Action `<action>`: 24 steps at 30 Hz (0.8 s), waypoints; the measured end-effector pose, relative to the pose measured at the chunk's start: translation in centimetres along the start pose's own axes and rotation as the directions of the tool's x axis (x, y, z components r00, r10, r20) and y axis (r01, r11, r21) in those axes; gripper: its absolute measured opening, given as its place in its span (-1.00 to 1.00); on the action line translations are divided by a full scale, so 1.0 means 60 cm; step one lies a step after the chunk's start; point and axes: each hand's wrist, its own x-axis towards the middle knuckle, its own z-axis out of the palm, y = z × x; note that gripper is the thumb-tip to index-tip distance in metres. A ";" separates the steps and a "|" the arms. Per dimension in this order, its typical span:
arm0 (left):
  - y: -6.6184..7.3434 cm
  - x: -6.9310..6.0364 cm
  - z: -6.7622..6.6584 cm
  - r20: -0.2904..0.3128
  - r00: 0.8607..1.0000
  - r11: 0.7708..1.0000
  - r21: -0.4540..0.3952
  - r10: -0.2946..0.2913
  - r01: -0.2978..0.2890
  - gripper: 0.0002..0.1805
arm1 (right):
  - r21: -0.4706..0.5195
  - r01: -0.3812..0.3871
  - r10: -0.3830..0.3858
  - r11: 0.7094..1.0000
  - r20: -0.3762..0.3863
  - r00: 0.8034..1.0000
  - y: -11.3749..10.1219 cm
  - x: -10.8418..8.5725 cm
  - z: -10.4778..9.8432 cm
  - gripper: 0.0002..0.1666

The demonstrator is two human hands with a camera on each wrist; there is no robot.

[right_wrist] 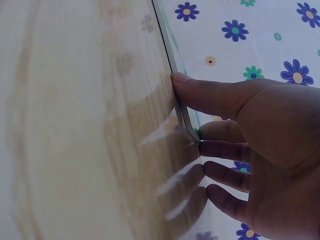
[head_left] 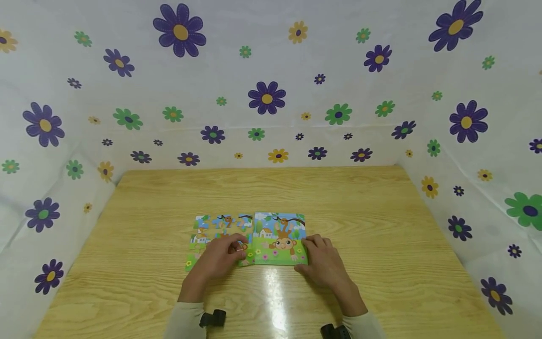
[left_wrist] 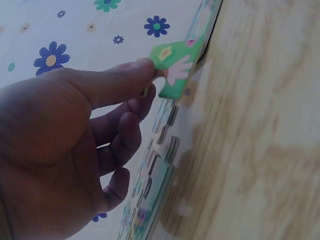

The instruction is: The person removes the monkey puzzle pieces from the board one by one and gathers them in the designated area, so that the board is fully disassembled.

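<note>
A square picture board (head_left: 279,239) with a monkey, a house and a tree branch lies flat on the table. Left of it are several jigsaw pieces (head_left: 198,240) with matching artwork, partly hidden behind my left hand (head_left: 222,254). That hand pinches one green jigsaw piece (left_wrist: 175,75), printed with a pale paw and a yellow flower, between thumb and fingers. At the board's near right corner is my right hand (head_left: 323,261). Its thumb (right_wrist: 205,93) touches the near edge, while the extended fingers lie along the right side.
Wood-grain tabletop (head_left: 381,212) surrounds the board and pieces. A white cloth (head_left: 237,84) printed with flowers rises at the back and both sides. Dark wrist devices (head_left: 213,318) sit on both sleeves near the front.
</note>
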 end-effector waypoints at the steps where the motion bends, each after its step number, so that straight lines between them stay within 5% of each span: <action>1: -0.001 -0.001 -0.001 -0.002 1.000 1.000 0.010 0.003 -0.003 -0.77 | 0.003 -0.002 0.002 1.000 0.001 1.000 0.000 0.000 0.000 -0.14; 15: 0.003 -0.005 -0.002 -0.051 0.998 0.979 0.197 -0.039 0.048 -0.75 | 0.003 0.000 0.000 1.000 -0.003 1.000 0.000 0.004 -0.002 -0.14; 24: 0.004 -0.005 -0.001 -0.084 0.996 0.978 0.204 -0.027 0.044 -0.70 | -0.014 -0.013 0.013 1.000 0.014 1.000 -0.003 0.004 -0.001 -0.11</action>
